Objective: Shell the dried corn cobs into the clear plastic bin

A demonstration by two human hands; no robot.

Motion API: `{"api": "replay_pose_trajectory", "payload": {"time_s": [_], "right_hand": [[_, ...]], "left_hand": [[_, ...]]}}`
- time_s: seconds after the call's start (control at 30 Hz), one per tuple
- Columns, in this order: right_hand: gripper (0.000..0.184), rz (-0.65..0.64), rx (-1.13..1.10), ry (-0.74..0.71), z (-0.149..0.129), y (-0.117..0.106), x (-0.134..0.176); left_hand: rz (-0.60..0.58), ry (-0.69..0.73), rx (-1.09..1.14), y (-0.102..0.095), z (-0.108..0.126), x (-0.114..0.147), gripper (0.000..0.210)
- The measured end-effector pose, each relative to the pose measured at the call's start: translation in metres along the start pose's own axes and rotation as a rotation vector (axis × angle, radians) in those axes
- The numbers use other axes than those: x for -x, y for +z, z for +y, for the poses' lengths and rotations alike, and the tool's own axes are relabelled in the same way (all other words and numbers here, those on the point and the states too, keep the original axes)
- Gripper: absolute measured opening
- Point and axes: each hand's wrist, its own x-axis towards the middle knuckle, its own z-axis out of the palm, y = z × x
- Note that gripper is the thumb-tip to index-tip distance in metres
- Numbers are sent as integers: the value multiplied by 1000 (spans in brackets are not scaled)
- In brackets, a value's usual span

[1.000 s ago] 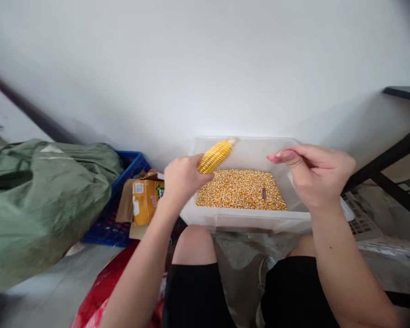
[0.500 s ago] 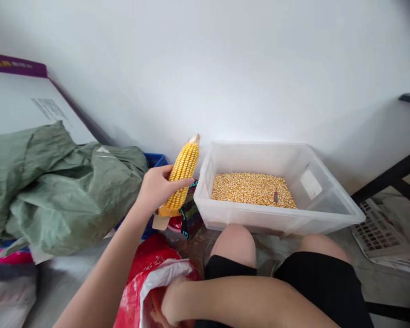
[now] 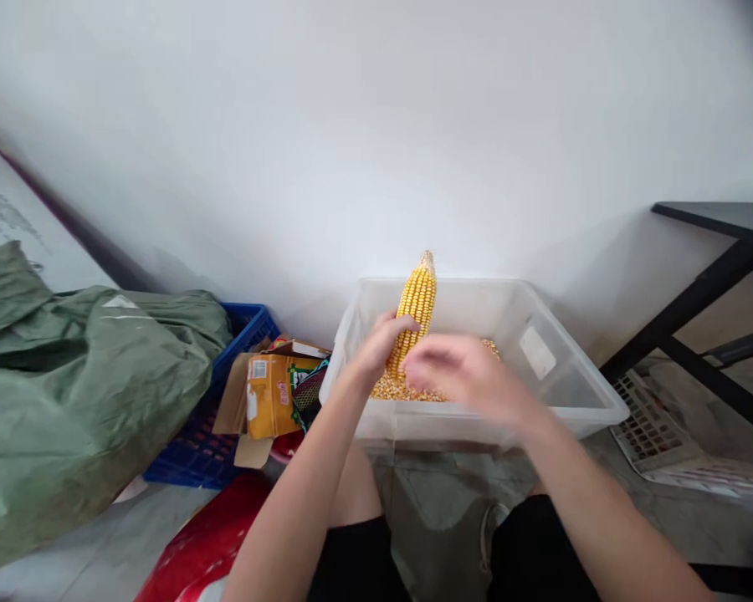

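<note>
Held upright and slightly tilted in my left hand is a yellow corn cob, its pale tip pointing up. My left fingers and thumb wrap round its lower half, above the clear plastic bin. Loose corn kernels lie on the bin's floor, partly hidden by my arms. My right hand is beside the cob's lower end, over the bin. It is smeared by motion, so its fingers do not show clearly, nor whether they touch the cob.
Left of the bin, a blue crate and an opened yellow carton stand by a green sack. A red bag lies by my left leg. To the right are a black metal frame and a white basket.
My left hand has carried the corn cob rightward over the bin. My right hand has come out of the red bag and up beside the cob. The view has shifted.
</note>
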Motion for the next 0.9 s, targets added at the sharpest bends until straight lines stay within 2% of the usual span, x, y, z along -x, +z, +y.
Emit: {"api": "replay_pose_trajectory", "payload": {"time_s": [0.03, 0.07, 0.1, 0.17, 0.3, 0.43, 0.5, 0.57, 0.7, 0.9], "right_hand": [[21, 242, -19, 22, 7, -27, -7], [19, 420, -24, 34, 17, -48, -13], [19, 537, -25, 44, 28, -62, -17], [22, 593, -57, 99, 51, -75, -22], [26, 377, -123, 264, 79, -63, -11], [37, 84, -190, 423, 78, -48, 1], [38, -53, -277, 457, 76, -42, 1], [34, -129, -335, 490, 75, -35, -1], [29, -110, -375, 522, 83, -16, -7], [37, -40, -349, 411, 91, -4, -9]], "left_hand": [[-3, -25, 48, 6, -7, -5, 21], [0, -41, 91, 11, -13, -9, 22], [4, -52, 130, 16, -18, -13, 24], [21, -49, 202, 25, -24, -17, 26], [42, -79, 356, 29, -19, -19, 29], [88, -52, 482, 25, -9, -19, 32], [121, -17, 517, 23, -6, -18, 30], [147, 18, 547, 24, -5, -17, 28], [172, 54, 583, 27, -4, -16, 26], [177, 59, 576, 25, -3, -15, 25]]}}
